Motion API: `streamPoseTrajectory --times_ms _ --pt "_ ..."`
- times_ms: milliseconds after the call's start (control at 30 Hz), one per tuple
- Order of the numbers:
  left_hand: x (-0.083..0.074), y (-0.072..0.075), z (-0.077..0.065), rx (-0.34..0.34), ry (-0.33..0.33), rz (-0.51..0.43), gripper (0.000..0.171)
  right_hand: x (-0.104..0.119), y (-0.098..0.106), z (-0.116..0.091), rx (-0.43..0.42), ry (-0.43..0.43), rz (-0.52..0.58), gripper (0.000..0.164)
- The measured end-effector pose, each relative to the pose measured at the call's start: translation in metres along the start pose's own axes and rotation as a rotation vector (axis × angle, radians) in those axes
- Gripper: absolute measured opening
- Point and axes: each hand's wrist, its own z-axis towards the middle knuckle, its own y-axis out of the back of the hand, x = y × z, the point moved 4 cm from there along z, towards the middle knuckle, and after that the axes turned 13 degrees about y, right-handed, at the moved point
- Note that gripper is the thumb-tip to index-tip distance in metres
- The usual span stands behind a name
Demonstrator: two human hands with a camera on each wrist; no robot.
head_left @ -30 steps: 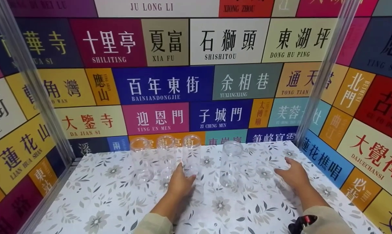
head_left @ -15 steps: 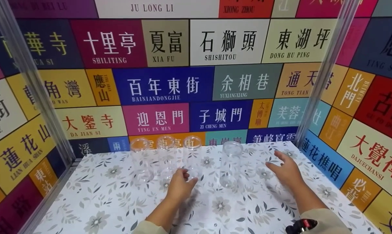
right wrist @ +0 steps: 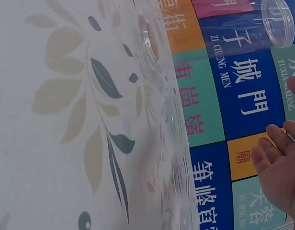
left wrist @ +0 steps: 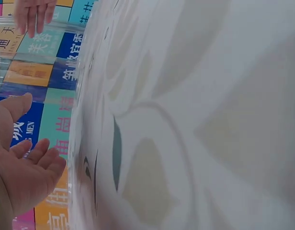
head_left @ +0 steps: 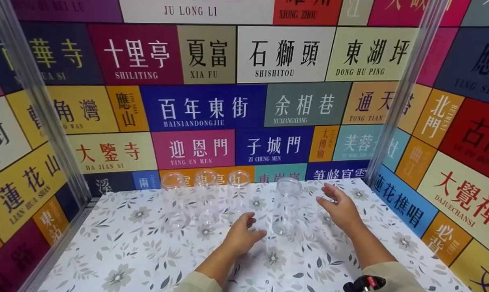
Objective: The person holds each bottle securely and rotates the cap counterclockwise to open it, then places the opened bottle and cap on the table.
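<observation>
Several clear plastic cylinders, cup-like in shape, stand upright on the table. Three form a row on the left: the leftmost cylinder (head_left: 174, 202), the middle cylinder (head_left: 206, 200) and the right cylinder (head_left: 239, 186). A fourth, separate cylinder (head_left: 288, 207) stands to the right of them. My left hand (head_left: 243, 235) hovers in front of the gap beside the row, fingers loosely bent, holding nothing. To the right of the separate cylinder is my right hand (head_left: 342, 209), its relaxed fingers apart from it. In the right wrist view, my right hand (right wrist: 281, 167) appears empty too.
A white tablecloth (head_left: 123, 259) with grey flowers covers the table. Behind it rises a wall (head_left: 204, 105) of coloured sign panels. Clear corner posts (head_left: 398, 97) flank the table's back, and a side wall (head_left: 467, 134) closes the right.
My left hand has moved right, away from the row's right cylinder. My right hand has come left towards the separate cylinder. The cylinders have stayed in place.
</observation>
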Motion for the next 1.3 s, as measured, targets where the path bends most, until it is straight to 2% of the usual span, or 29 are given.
streamPoseTrajectory --times_ms 167,367,500,567,800,1000,1133,1300 --pt "-0.005 -0.012 0.003 0.037 -0.056 -0.028 0.073 0.015 -0.013 0.002 0.008 0.054 0.079 0.075" --pt "-0.008 -0.025 0.011 0.076 -0.042 -0.045 0.079 0.031 -0.024 0.007 0.028 0.082 0.147 0.073" --pt "-0.009 -0.029 0.014 0.075 -0.033 -0.045 0.081 0.038 -0.033 0.01 0.042 0.093 0.185 0.076" --pt "-0.009 -0.031 0.015 0.07 -0.029 -0.037 0.081 0.04 -0.037 0.011 0.05 0.097 0.183 0.08" --pt "-0.01 -0.037 0.015 0.078 -0.093 -0.031 0.078 0.048 -0.048 0.014 0.033 0.088 0.157 0.089" --pt "-0.009 -0.042 0.018 0.091 -0.06 -0.022 0.078 0.048 -0.053 0.018 0.021 0.089 0.102 0.097" --pt "-0.009 -0.045 0.02 0.093 -0.016 -0.008 0.079 0.046 -0.056 0.02 0.019 0.061 0.081 0.099" --pt "-0.01 -0.046 0.02 0.093 -0.002 -0.019 0.079 0.043 -0.06 0.023 0.015 0.023 0.081 0.1"
